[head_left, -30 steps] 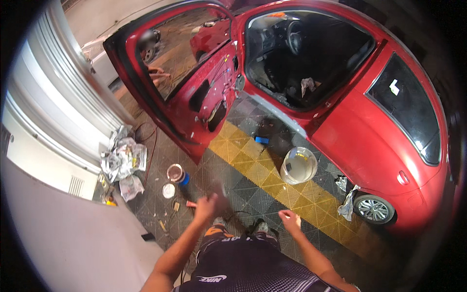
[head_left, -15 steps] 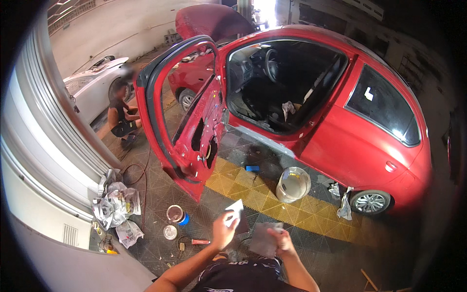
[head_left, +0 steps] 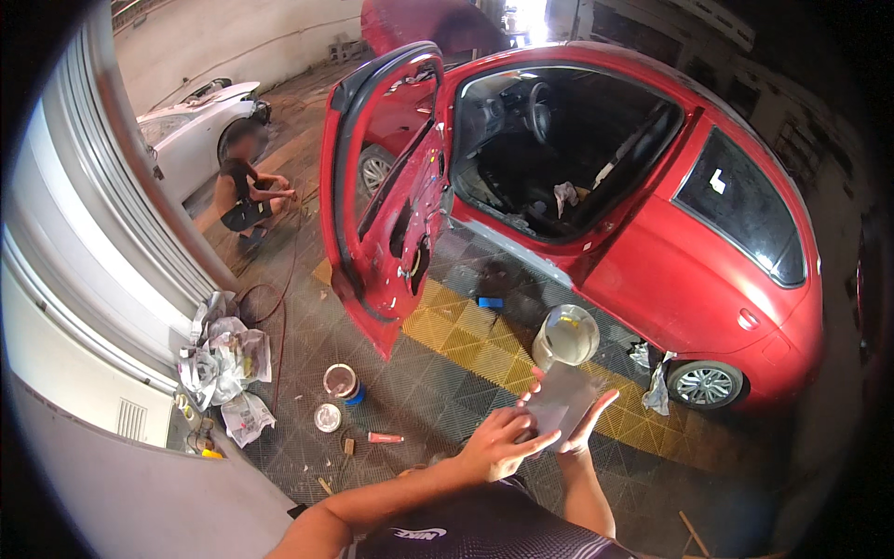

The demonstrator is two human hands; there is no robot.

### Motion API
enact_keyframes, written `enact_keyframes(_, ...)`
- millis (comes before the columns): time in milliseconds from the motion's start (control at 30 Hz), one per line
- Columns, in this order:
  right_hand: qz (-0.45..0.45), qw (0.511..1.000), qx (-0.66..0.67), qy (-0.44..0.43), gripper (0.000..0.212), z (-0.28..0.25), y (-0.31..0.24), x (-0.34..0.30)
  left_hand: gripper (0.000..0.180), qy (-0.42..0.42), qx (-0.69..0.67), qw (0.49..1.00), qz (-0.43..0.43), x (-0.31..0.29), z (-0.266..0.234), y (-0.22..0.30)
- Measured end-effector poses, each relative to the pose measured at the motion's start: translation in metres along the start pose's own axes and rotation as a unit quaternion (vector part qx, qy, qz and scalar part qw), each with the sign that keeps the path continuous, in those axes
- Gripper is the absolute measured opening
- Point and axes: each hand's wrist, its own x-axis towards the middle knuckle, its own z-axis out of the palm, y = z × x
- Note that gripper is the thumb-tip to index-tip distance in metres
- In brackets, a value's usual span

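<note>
My left hand (head_left: 498,443) and my right hand (head_left: 585,424) are raised together in front of my chest, both gripping a flat grey sheet, like sandpaper (head_left: 562,402). The left fingers press on its lower left corner, and the right palm backs its right edge. Beyond the sheet stands a red car (head_left: 670,214) with its front door (head_left: 386,200) swung wide open and its trim panel stripped off. A clear plastic bucket (head_left: 565,337) sits on the floor just past my hands.
Grey and yellow grid floor tiles (head_left: 456,331). A small can (head_left: 341,381), a lid (head_left: 327,417) and a tube (head_left: 384,437) lie to the left. Crumpled paper (head_left: 222,359) piles by the roller shutter (head_left: 112,224). Another person (head_left: 244,191) crouches near a white car (head_left: 191,126). A rag (head_left: 657,391) lies by the rear wheel.
My head has tilted up, so the car and the crouching person are more in view. My hands have come together and now both hold the grey sheet.
</note>
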Motion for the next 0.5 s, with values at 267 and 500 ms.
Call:
enact_keyframes(267,0.128,0.981,0.090,0.116,0.089,-0.001,0.025,-0.001,0.070,-0.025,-0.035,0.997,0.058,-0.011,-0.004,0.020)
enact_keyframes(500,0.201,0.979,0.008,-0.018,0.076,-0.053,0.008,0.001,0.063,-0.020,0.014,0.999,0.032,-0.016,0.012,0.035)
